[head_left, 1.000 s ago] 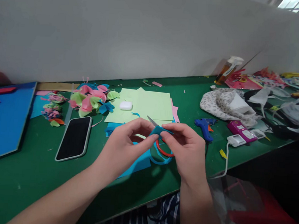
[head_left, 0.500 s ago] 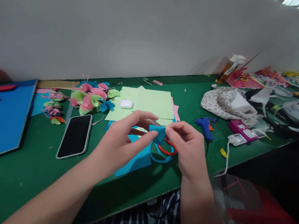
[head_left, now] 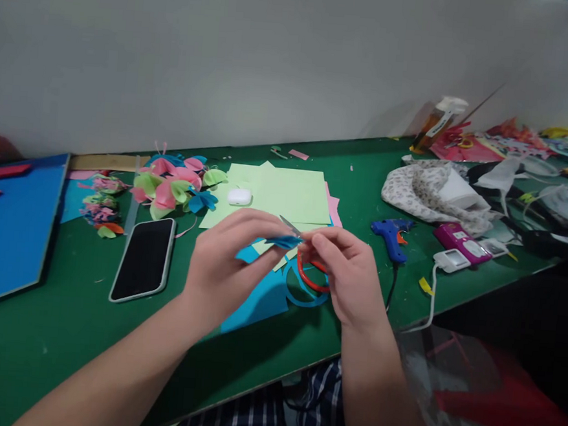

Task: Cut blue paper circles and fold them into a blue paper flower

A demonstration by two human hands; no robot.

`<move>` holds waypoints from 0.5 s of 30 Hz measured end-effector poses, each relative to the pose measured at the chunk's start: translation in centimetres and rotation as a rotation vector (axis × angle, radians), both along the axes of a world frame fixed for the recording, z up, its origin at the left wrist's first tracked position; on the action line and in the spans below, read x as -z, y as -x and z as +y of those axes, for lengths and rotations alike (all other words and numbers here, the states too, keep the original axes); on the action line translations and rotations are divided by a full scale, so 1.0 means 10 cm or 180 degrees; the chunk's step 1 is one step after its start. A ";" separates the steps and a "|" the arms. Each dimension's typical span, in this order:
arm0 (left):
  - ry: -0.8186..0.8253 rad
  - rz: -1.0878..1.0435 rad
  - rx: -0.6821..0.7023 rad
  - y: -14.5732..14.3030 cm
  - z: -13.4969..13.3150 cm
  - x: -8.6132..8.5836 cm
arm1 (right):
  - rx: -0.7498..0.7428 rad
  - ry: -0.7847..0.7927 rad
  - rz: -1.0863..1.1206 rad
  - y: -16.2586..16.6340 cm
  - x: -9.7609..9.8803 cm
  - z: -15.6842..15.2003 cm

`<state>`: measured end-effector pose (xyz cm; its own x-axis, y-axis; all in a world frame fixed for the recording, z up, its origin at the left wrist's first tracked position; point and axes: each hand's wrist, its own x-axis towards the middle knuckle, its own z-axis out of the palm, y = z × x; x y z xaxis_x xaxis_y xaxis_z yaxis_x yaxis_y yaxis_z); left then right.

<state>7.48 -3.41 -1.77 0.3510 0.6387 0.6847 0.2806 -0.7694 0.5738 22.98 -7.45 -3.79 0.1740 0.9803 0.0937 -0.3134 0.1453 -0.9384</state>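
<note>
A small folded piece of blue paper [head_left: 284,241] is held up over the middle of the table. My left hand [head_left: 230,251] grips it between thumb and fingers, so that its thin edge faces me. The fingertips of my right hand [head_left: 348,269] are pinched together at its right end. Beneath my hands lie scissors with red handles [head_left: 314,285], partly hidden, one blade tip showing past my fingers. A ring-shaped blue paper offcut [head_left: 302,302] and a sheet of blue paper [head_left: 258,308] rest under them.
Pale green sheets [head_left: 290,194] lie behind my hands with a white earbud case [head_left: 239,197] on top. To the left are a phone [head_left: 143,260], paper flowers [head_left: 174,186] and a blue board [head_left: 10,233]. A blue glue gun [head_left: 392,239] and a patterned cloth [head_left: 412,195] are right.
The blue paper has tipped from facing me to nearly edge-on and shifted slightly left. My right hand has moved a little left with it, fingertips still at its end.
</note>
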 end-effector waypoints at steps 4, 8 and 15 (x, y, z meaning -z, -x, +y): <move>0.1632 -0.0594 0.0118 -0.02 -0.02 -0.01 | 0.0693 -0.0578 -0.1183 0.03 -0.01 -0.04; 0.2072 -0.0741 0.0282 -0.04 -0.02 -0.02 | 0.1075 -0.1071 -0.1916 0.06 -0.03 -0.06; 0.2041 -0.0694 0.0108 -0.07 -0.05 -0.06 | 0.0644 -0.0600 -0.1618 0.03 -0.03 -0.06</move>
<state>8.16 -3.91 -1.16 0.2750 0.9332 0.2315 0.0885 -0.2643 0.9604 22.63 -8.06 -3.49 0.2438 0.8905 0.3842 0.2213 0.3346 -0.9160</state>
